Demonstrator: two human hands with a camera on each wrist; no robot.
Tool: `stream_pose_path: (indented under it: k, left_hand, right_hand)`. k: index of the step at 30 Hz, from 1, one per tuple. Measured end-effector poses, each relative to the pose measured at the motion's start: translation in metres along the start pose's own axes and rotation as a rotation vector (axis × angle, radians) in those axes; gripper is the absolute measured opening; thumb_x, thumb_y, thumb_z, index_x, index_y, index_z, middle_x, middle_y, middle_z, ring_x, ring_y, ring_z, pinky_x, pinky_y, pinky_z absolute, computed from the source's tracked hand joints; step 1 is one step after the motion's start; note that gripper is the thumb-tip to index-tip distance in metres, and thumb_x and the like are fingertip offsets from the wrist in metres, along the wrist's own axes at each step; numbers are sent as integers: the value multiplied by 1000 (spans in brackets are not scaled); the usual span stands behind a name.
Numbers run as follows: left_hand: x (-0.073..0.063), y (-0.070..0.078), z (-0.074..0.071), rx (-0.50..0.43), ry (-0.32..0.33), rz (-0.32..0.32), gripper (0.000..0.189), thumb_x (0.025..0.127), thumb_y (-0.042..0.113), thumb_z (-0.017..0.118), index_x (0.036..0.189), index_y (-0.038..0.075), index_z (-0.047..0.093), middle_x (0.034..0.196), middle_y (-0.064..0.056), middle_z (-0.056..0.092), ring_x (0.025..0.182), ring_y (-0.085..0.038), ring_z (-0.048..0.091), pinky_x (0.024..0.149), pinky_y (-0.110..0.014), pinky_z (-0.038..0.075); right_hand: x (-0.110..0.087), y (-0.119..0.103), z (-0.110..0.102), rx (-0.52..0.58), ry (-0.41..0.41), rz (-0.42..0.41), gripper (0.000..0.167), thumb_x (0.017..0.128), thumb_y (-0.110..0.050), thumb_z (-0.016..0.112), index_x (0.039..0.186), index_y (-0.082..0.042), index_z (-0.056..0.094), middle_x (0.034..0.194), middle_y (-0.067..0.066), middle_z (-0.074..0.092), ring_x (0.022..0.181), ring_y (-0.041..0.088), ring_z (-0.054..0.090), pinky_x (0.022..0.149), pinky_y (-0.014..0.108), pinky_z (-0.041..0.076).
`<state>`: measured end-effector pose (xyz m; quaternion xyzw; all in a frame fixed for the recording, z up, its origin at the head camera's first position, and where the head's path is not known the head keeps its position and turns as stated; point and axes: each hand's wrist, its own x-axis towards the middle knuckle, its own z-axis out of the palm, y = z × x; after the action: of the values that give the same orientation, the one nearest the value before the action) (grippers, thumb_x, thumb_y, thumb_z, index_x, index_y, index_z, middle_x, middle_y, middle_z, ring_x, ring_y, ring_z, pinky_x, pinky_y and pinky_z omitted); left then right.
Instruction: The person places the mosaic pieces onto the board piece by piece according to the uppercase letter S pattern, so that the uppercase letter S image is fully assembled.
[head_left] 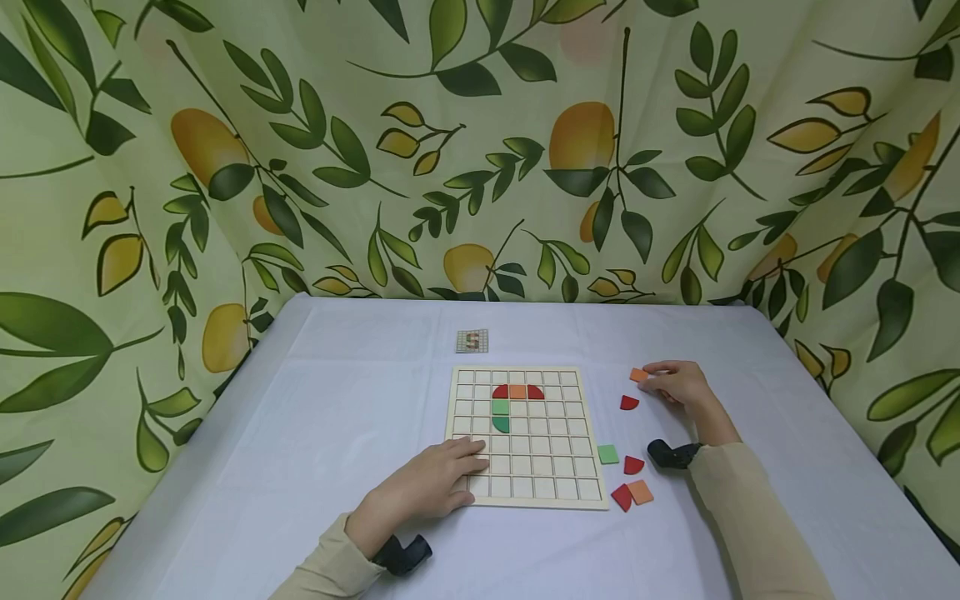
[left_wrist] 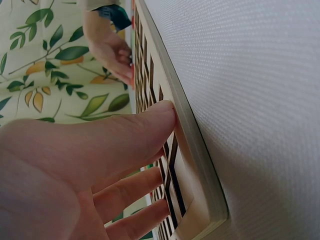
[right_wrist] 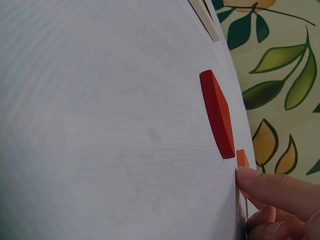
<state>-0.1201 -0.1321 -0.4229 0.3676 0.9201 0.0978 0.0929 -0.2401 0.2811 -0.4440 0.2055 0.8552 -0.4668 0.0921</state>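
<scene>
A pale wooden grid board (head_left: 525, 490) lies on the table, and my left hand (head_left: 431, 482) rests on its lower left edge. In the left wrist view the thumb (left_wrist: 160, 120) presses the board's rim while the other fingers spread over the grid. Beyond the board's upper right, my right hand (head_left: 678, 385) pinches an orange square tile (head_left: 638, 375) between thumb and fingers, low over the cloth. Just below that tile lies a red quarter-round tile (head_left: 629, 402). On the board, an orange square (head_left: 517, 392) sits between two red quarter-rounds, above a light green square (head_left: 500, 407) and a green quarter-round (head_left: 501, 424).
Right of the board lie a light green square (head_left: 607, 454), another orange square (head_left: 640, 492) and two red quarter-rounds, one of them (head_left: 633, 465) near the green square. A small pattern card (head_left: 472, 341) lies behind the board. A leaf-print curtain (head_left: 480, 167) surrounds the white table.
</scene>
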Motion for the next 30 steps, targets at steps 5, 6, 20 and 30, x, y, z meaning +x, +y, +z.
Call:
stream_pose_path:
  k: [5, 6, 20, 30]
  left_hand:
    - [0, -1, 1, 2, 3, 3, 45, 92, 22, 73, 134, 8, 65, 149, -11, 54, 140, -32, 48, 113, -44, 44]
    - [0, -1, 1, 1, 2, 2, 45, 92, 22, 73, 134, 8, 65, 149, -11, 54, 140, -32, 48, 113, -44, 44]
    - [0, 0, 1, -15, 1, -10, 46, 91, 21, 74, 134, 8, 65, 149, -10, 54, 140, -33, 48, 113, -45, 44]
    - [0, 0, 0, -25, -6, -21, 46, 92, 21, 74, 135, 9, 65, 150, -9, 53, 141, -32, 47, 113, -45, 43]
  right_hand:
    - [-3, -2, -1, -2, -10, -22, 51, 87, -10, 75, 132, 8, 59, 75, 0, 49, 64, 14, 45, 56, 26, 38]
    - [-3, -2, -1, -2, -10, -23, 50, 87, -10, 75, 132, 8, 59, 74, -1, 49, 64, 14, 45, 56, 26, 38]
    - [1, 1, 1, -8, 10, -1, 47, 88, -11, 75, 129, 9, 61, 82, 4, 54, 67, 17, 46, 57, 26, 39]
    - [-5, -2, 5, -7, 20, -13, 46, 90, -13, 72, 130, 8, 61, 111, 20, 54, 76, 19, 46, 59, 26, 40]
